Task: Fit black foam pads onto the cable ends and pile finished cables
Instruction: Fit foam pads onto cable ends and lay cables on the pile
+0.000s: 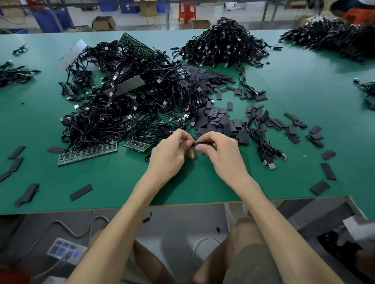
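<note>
A narrow black foam pad (204,145) is being held just above the middle of the table's near edge, between both hands. The right hand (222,154) is pinching it along its length with curled fingers. The left hand (170,153) is pinching its left tip, and the fingers are hiding the cable end itself. I am reading this as one fitting under way and not yet finished.

Just beyond the hands, one loose heap of flat black foam pads (216,119) is spreading toward the right edge, far too many to count. Six or so more are lying scattered toward the near left corner, and three toward the near right corner. One small coiled black cable bundle (263,144) is lying just right of the hands.

Left of the heap, one large tangle of black USB cables and green circuit boards (123,98) is covering the middle of the green table (317,88); these seem to be waiting for pads. Toward the far edge, one tall pile of black cables (225,45) is looking like the finished stock, with a second broad black cable pile (342,39) at the far right corner, though pads there are too small to tell. One smaller clump is sitting at the left edge and one at the right edge.

A good share is looking done, and a large share is remaining
</note>
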